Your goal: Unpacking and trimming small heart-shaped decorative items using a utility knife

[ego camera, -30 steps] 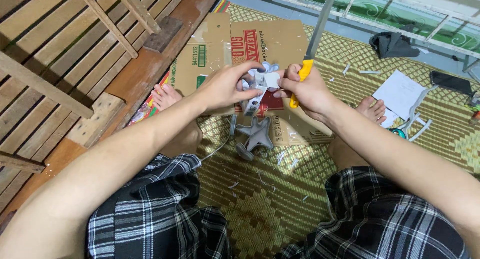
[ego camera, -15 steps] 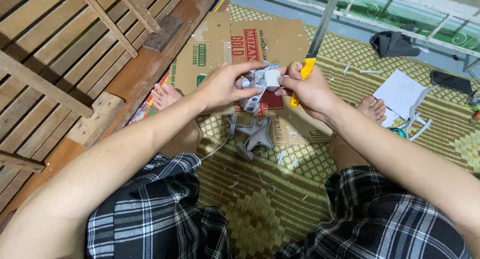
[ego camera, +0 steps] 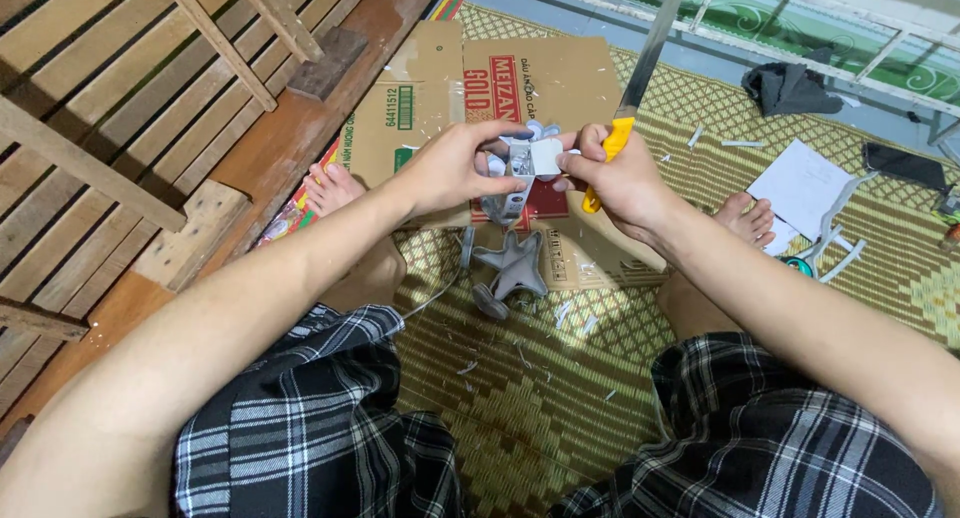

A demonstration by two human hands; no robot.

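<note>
My left hand (ego camera: 455,168) grips a small grey and white paper model piece (ego camera: 522,168) in front of me, above the mat. My right hand (ego camera: 612,173) touches the piece's right side with its fingertips while holding a utility knife with a yellow handle (ego camera: 612,143); its long blade (ego camera: 655,43) points up and away. Below the hands a grey star-shaped part with small wheels (ego camera: 512,268) lies on the mat. I sit with my legs apart in checked shorts.
A flattened brown cardboard box (ego camera: 440,88) lies on the woven mat (ego camera: 540,388) under my hands. Paper scraps are scattered around. White paper sheets (ego camera: 800,183) and green-handled scissors (ego camera: 800,268) lie at the right. Wooden slats (ego camera: 120,108) rise at the left. Dark cloth (ego camera: 790,86) lies farther back.
Both hands have stayed almost in place. The fingers have shifted slightly on the paper piece, and the knife's blade has barely tilted.
</note>
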